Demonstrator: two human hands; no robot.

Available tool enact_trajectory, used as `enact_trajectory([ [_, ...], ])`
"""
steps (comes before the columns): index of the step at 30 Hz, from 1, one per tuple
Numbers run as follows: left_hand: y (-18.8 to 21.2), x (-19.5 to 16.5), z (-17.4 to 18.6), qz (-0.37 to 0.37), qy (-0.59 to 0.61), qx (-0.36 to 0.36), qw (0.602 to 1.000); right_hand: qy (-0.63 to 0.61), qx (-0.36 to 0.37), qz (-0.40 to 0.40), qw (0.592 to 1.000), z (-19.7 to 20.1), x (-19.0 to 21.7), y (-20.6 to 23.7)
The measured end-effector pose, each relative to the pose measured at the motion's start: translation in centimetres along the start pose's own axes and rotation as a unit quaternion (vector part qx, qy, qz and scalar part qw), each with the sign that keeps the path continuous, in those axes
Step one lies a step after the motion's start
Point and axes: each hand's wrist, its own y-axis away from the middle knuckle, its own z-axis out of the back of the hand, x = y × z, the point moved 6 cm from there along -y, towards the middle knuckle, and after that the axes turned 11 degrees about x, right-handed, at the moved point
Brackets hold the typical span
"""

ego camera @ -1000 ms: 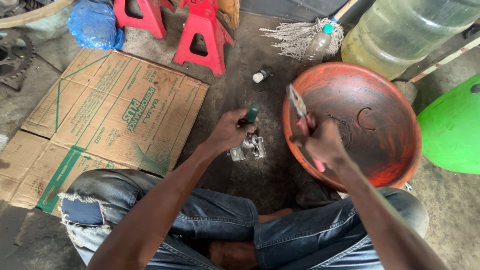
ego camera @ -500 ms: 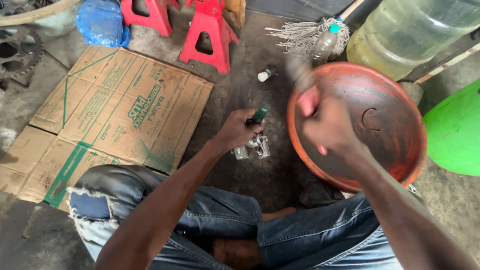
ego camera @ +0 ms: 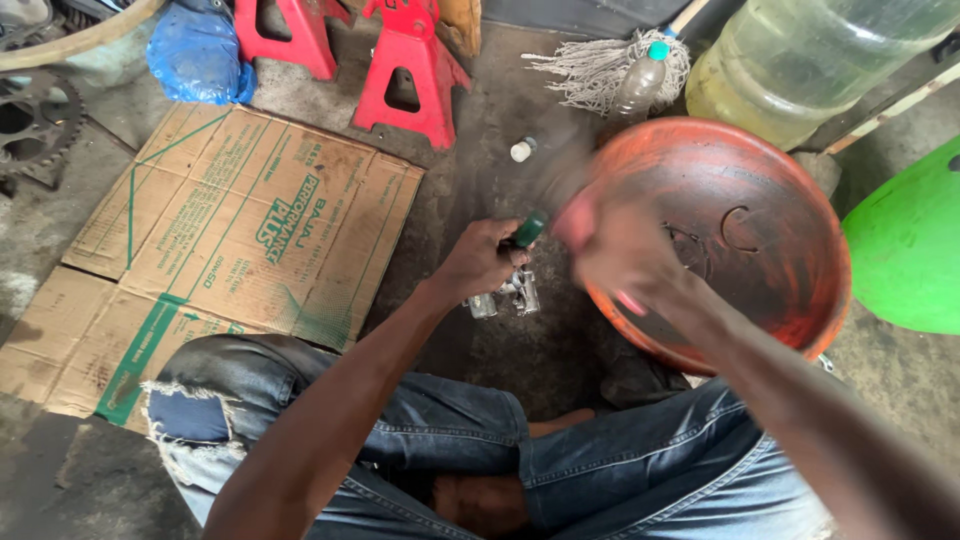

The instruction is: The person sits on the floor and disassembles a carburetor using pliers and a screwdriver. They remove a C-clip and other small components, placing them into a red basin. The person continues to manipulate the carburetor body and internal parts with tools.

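Observation:
My left hand (ego camera: 480,262) is closed around a green-handled tool (ego camera: 530,229), which stands upright on a small metal part (ego camera: 505,295) on the dark floor in front of my knees. My right hand (ego camera: 620,250) is blurred with motion just right of the green handle. It is closed on a metal striking tool (ego camera: 560,175) that shows only as a grey smear above the hand. Behind the right hand, an orange basin (ego camera: 790,200) leans on the floor with its inside facing me.
Flattened cardboard (ego camera: 230,230) lies at the left. Two red jack stands (ego camera: 405,75), a blue bag (ego camera: 195,50) and a sprocket (ego camera: 35,125) are beyond it. A mop (ego camera: 590,70), a plastic bottle (ego camera: 640,80), a large jug (ego camera: 800,60) and a green tub (ego camera: 910,240) stand at the right.
My right hand has swung with its tool from over the basin leftward and down towards the green handle. My left hand stays on the tool over the metal part.

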Motion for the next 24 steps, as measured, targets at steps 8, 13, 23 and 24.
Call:
enact_trajectory([
  [8,-0.3,0.4,-0.2,0.032,0.037,0.02,0.999,-0.067,-0.07,-0.04,0.995,0.9,-3.1,-0.2],
  [13,-0.4,-0.1,0.0,-0.034,-0.001,0.009,0.999,0.03,0.014,-0.044,0.998,-1.1,-3.6,-0.6],
  [23,-0.3,1.2,-0.4,-0.02,0.022,0.024,0.999,-0.124,-0.072,-0.051,0.988,-1.2,-2.9,0.4],
  [24,-0.3,1.3,-0.4,-0.024,0.021,0.019,0.999,-0.241,-0.16,-0.09,0.953,-0.7,-3.5,0.9],
])
